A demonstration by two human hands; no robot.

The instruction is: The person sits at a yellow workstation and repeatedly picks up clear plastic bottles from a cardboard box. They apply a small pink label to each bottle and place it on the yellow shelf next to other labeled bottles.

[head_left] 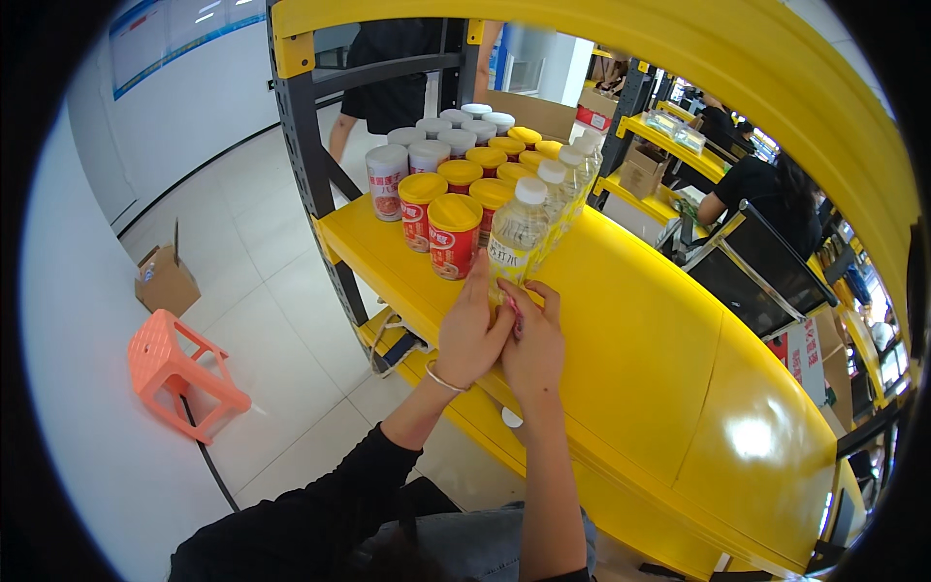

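Note:
Both my hands meet at the base of a clear plastic bottle (519,233) with a white cap and pale yellow label, the front one of a row on the yellow shelf (640,320). My left hand (472,333) wraps the bottle's lower left side. My right hand (533,341) presses against its lower right, with something small and pink between the fingers. Just left of the bottle stand red cans with yellow lids (454,236), and behind them cans with white lids (387,180).
An orange plastic stool (179,373) and a small cardboard box (167,281) sit on the tiled floor at left. A person in black stands behind the rack (393,78). Other people work at yellow shelves at right (766,194). The shelf's right part is bare.

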